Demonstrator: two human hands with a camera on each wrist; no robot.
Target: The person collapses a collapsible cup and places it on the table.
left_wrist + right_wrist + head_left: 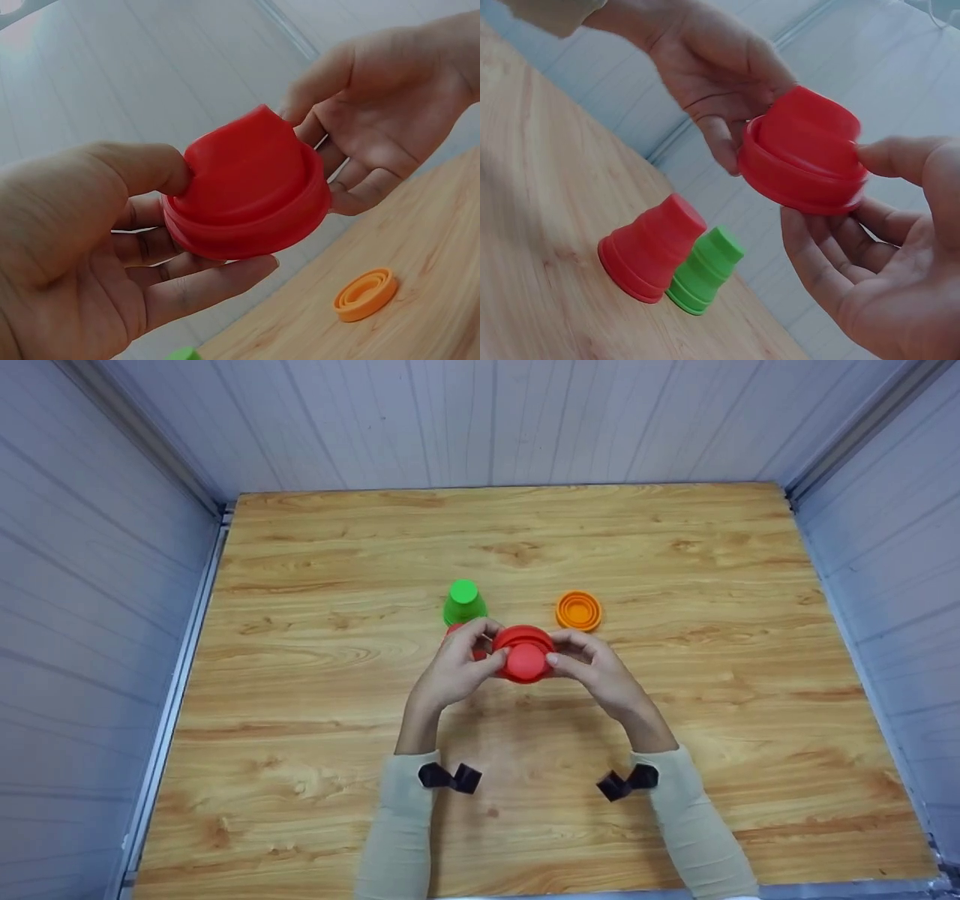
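Observation:
Between both hands, off the table, is a red collapsible silicone cup [527, 660], partly folded, its narrow end poking out of the wide ring. My left hand [455, 665] grips one side, thumb pressed on the narrow part and fingers under the ring. On the opposite side my right hand [600, 669] pinches it the same way. In the left wrist view the cup's wall [251, 169] looks bent and slanted. A second red cup [651, 249] stands extended, narrow end up, beside a green cup [706, 270]; in the head view my left hand mostly hides that red one.
A flattened orange collapsible cup [578, 611] lies on the wooden table [712, 682], just beyond my right hand. The extended green cup stands beyond my left hand. Pale panelled walls [450, 420] enclose the table at the back and both sides.

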